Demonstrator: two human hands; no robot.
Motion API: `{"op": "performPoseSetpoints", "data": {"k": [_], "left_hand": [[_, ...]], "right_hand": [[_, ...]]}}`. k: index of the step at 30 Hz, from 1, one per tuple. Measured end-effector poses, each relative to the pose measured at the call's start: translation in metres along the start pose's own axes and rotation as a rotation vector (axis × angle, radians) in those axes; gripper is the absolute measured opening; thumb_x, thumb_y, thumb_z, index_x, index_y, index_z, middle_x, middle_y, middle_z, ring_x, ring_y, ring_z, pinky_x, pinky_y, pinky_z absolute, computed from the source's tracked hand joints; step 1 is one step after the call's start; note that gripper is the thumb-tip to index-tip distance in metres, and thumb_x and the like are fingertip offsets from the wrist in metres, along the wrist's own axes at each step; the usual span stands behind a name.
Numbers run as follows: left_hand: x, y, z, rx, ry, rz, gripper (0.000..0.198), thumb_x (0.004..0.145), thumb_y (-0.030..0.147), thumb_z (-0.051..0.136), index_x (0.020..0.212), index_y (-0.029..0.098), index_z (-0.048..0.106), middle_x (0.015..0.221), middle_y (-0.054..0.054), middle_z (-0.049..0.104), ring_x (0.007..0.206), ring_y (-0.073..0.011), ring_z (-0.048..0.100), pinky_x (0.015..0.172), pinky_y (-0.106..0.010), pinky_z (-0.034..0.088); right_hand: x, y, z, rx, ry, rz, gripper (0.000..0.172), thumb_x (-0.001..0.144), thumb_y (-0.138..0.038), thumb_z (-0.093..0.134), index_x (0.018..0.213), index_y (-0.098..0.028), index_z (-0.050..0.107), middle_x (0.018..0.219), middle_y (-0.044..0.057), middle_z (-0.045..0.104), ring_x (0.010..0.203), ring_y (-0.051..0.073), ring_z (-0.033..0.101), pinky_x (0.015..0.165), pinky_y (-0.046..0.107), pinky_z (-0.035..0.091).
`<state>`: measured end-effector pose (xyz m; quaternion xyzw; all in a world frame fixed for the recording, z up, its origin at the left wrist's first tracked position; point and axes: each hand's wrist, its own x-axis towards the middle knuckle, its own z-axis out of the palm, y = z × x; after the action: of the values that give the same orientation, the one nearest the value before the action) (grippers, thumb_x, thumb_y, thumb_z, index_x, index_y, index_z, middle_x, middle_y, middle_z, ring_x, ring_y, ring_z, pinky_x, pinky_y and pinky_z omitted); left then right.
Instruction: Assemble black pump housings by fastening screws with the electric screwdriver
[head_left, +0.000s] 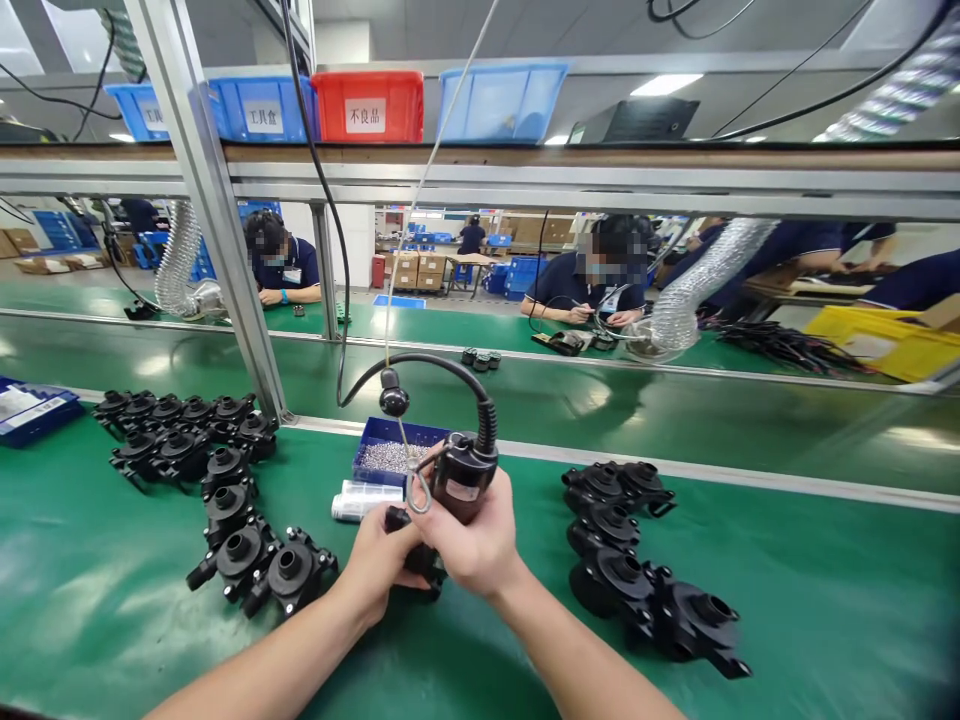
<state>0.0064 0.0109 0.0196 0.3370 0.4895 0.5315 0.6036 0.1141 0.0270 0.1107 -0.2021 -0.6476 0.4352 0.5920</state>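
My right hand (480, 535) is wrapped round a black corded electric screwdriver (461, 475), held upright with its cable leaving the top. A wire hook ties it to a cord hanging from above. Just left of it, my left hand (379, 560) grips a black plastic pump housing (427, 568), mostly hidden by both hands. The screwdriver's tip is out of sight behind my fingers. Beyond my hands sits a blue tray (367, 440) of small silvery screws (394, 457). In front of the tray lie white cylindrical rolls (367, 500).
Several black housings stand on the green mat at left (289, 565) and right (701, 620). An aluminium post (217, 220) rises at left. Behind runs a green conveyor belt (420, 400), with people working across it. Blue bins and a red bin (367, 105) line the shelf above.
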Motion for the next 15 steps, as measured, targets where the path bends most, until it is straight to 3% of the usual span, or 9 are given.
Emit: {"op": "performPoseSetpoints", "data": {"k": [4,8,12,15], "left_hand": [[-0.003,-0.005,0.002,0.044,0.013,0.005,0.052,0.073,0.054,0.082,0.101,0.016,0.062,0.087,-0.007,0.068,0.075,-0.0220,0.067,0.055,-0.031,0.059],[-0.013,-0.018,0.009,0.013,0.027,-0.013,0.059,0.069,0.055,0.086,0.104,0.021,0.053,0.092,-0.004,0.064,0.083,-0.0197,0.065,0.066,-0.032,0.058],[-0.018,-0.031,0.010,0.089,-0.208,0.111,0.074,0.051,0.025,0.097,0.105,0.023,0.048,0.103,-0.002,0.065,0.089,-0.0169,0.062,0.078,-0.027,0.051],[-0.020,-0.034,0.013,0.294,-0.236,0.213,0.060,0.055,0.018,0.090,0.098,0.023,0.050,0.098,0.000,0.065,0.086,-0.0175,0.060,0.073,-0.025,0.045]], "right_hand": [[0.005,-0.004,0.003,-0.027,0.066,0.026,0.017,0.072,-0.020,0.073,0.077,-0.020,0.057,0.067,-0.002,0.055,0.056,0.013,0.049,0.053,0.028,0.044],[0.018,-0.019,-0.016,0.047,0.099,0.139,0.022,0.077,-0.026,0.077,0.084,-0.020,0.058,0.058,-0.005,0.056,0.042,0.010,0.048,0.042,0.025,0.040],[0.032,-0.042,-0.052,0.043,0.317,-0.027,0.021,0.078,-0.026,0.079,0.086,-0.018,0.062,0.058,-0.004,0.062,0.041,0.011,0.052,0.042,0.024,0.042],[0.038,-0.056,-0.075,0.099,0.461,-0.137,0.019,0.075,-0.020,0.079,0.086,-0.019,0.063,0.061,-0.004,0.063,0.041,0.010,0.053,0.041,0.023,0.042]]}}
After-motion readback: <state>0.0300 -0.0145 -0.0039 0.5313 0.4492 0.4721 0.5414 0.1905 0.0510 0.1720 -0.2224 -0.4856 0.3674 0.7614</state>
